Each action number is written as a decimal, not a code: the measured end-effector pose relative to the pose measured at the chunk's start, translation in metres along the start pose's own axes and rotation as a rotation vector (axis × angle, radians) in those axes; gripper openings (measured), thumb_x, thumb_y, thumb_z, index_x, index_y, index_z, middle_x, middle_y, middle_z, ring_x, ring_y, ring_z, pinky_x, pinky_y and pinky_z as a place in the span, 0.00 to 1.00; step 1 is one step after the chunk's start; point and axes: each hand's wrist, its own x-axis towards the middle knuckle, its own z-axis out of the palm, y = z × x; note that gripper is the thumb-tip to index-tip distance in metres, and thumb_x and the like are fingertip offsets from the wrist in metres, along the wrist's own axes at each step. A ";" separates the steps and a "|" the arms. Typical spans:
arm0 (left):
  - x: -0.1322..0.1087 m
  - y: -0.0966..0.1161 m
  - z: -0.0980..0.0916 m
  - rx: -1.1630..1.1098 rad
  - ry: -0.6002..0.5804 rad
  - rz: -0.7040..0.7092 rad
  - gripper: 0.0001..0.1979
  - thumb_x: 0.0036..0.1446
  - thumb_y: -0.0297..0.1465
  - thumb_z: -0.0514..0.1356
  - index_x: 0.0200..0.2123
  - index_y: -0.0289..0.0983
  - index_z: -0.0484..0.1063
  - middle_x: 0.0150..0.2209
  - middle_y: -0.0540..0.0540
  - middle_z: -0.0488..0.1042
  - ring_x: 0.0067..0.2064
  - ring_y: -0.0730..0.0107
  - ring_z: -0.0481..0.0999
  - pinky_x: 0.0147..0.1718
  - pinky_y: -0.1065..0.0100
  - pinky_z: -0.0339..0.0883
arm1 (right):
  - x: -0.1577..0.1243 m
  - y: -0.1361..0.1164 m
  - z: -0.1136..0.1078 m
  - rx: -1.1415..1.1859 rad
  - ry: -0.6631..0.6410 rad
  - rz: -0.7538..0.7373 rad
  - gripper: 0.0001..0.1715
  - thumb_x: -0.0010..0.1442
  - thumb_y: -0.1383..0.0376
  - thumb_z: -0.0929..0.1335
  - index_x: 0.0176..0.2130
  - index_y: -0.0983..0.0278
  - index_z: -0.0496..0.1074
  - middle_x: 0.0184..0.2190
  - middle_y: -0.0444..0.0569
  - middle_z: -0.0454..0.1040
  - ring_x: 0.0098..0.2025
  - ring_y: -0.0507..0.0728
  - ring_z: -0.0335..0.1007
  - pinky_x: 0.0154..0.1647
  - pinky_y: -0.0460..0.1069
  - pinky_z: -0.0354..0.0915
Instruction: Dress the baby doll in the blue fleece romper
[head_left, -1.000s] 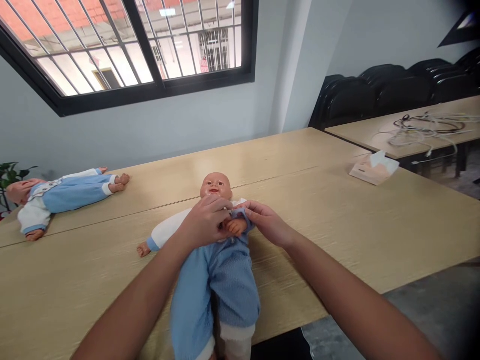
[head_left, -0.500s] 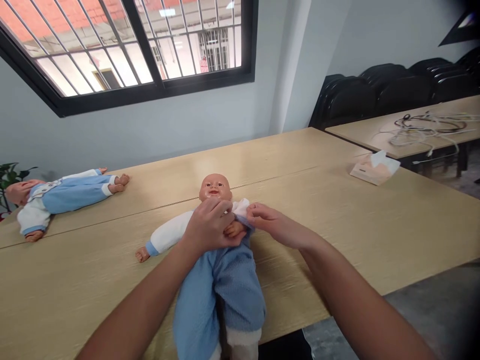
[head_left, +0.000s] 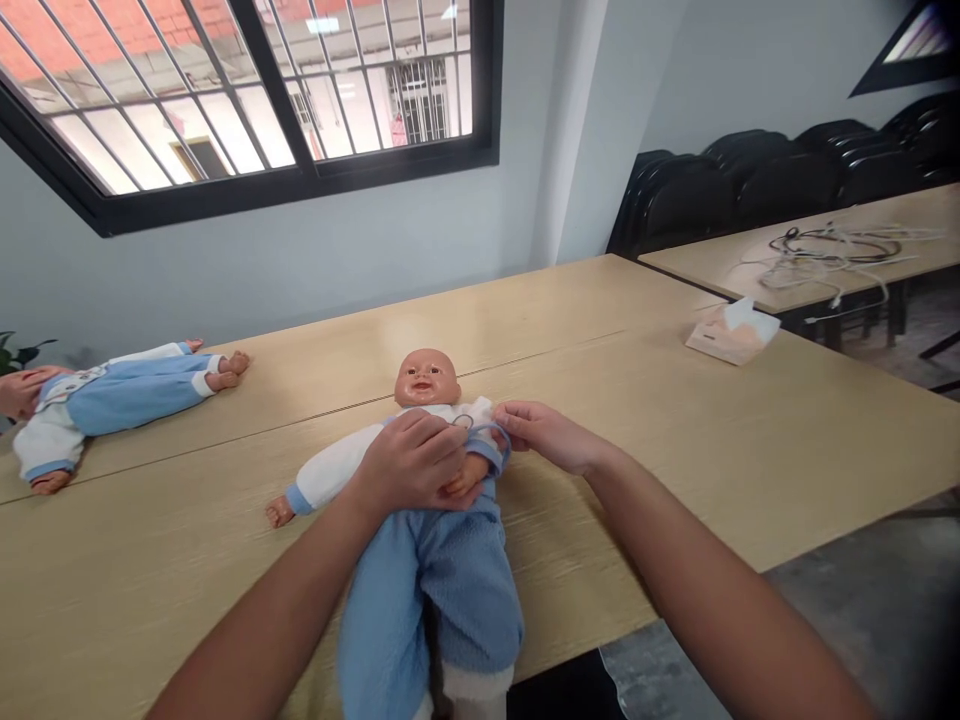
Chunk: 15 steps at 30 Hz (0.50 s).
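Note:
A baby doll (head_left: 427, 380) lies on its back on the table, head pointing away from me. It wears a white top with blue cuffs and light-blue trousers (head_left: 469, 570). My left hand (head_left: 416, 460) is closed around the doll's forearm and hand (head_left: 469, 472), over its chest. At the doll's shoulder on the right, my right hand (head_left: 536, 430) pinches a blue strip of the clothing (head_left: 501, 440) between thumb and fingers. The doll's other arm (head_left: 337, 468) stretches out to the left. My left hand covers part of its chest.
A second doll (head_left: 135, 395) in similar clothes lies at the far left. A tissue box (head_left: 731, 335) stands on the wooden table (head_left: 675, 460) at right. Tangled cables (head_left: 832, 255) lie on another table, with stacked black chairs (head_left: 690, 205) behind. A barred window is above.
The camera view has turned slightly. The blue strip at the right hand is now stretched into a visible loop, and more of the doll's cuff and chin show. Both hands stay near the doll's chest.

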 end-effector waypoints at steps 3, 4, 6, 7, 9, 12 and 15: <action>0.007 0.003 -0.010 0.005 -0.024 -0.034 0.14 0.60 0.45 0.63 0.32 0.41 0.70 0.35 0.46 0.78 0.33 0.64 0.73 0.31 0.58 0.66 | 0.003 0.004 0.000 -0.043 0.050 -0.039 0.29 0.65 0.42 0.68 0.30 0.63 0.68 0.26 0.41 0.63 0.27 0.50 0.50 0.29 0.47 0.49; 0.008 0.002 -0.013 0.001 -0.034 -0.064 0.14 0.59 0.45 0.63 0.32 0.41 0.70 0.34 0.47 0.77 0.32 0.64 0.73 0.29 0.59 0.65 | 0.003 0.004 0.000 -0.057 0.054 -0.046 0.29 0.65 0.42 0.68 0.30 0.63 0.68 0.26 0.40 0.63 0.27 0.50 0.50 0.29 0.47 0.49; 0.009 -0.001 -0.020 -0.006 -0.053 -0.113 0.14 0.58 0.45 0.63 0.31 0.41 0.69 0.32 0.47 0.77 0.30 0.65 0.73 0.27 0.60 0.64 | 0.001 0.003 -0.002 -0.062 0.024 -0.034 0.28 0.65 0.42 0.68 0.30 0.63 0.68 0.26 0.40 0.63 0.27 0.50 0.52 0.29 0.47 0.50; 0.009 -0.004 -0.023 -0.010 -0.059 -0.127 0.13 0.57 0.44 0.63 0.31 0.41 0.69 0.33 0.47 0.77 0.30 0.66 0.73 0.27 0.60 0.64 | -0.001 0.002 -0.003 -0.065 -0.016 -0.014 0.28 0.65 0.43 0.68 0.29 0.63 0.68 0.26 0.40 0.63 0.27 0.50 0.52 0.30 0.48 0.50; 0.008 -0.009 -0.027 -0.023 -0.069 -0.146 0.12 0.54 0.42 0.63 0.29 0.41 0.68 0.34 0.47 0.77 0.30 0.66 0.74 0.26 0.61 0.63 | -0.005 -0.001 -0.006 -0.095 -0.133 0.038 0.26 0.65 0.45 0.69 0.30 0.64 0.71 0.26 0.40 0.66 0.28 0.50 0.55 0.31 0.48 0.52; 0.008 -0.013 -0.032 -0.059 -0.101 -0.193 0.10 0.51 0.38 0.63 0.28 0.40 0.67 0.34 0.48 0.77 0.29 0.68 0.74 0.23 0.63 0.61 | -0.010 -0.005 -0.009 -0.128 -0.307 0.092 0.22 0.63 0.48 0.72 0.33 0.64 0.76 0.31 0.44 0.73 0.33 0.52 0.64 0.36 0.48 0.58; 0.013 -0.006 -0.036 -0.075 -0.209 -0.257 0.11 0.52 0.40 0.63 0.30 0.40 0.68 0.34 0.47 0.76 0.28 0.68 0.75 0.22 0.64 0.58 | -0.011 -0.006 -0.010 -0.093 -0.309 0.073 0.21 0.62 0.49 0.73 0.37 0.65 0.78 0.33 0.45 0.76 0.33 0.52 0.65 0.35 0.47 0.58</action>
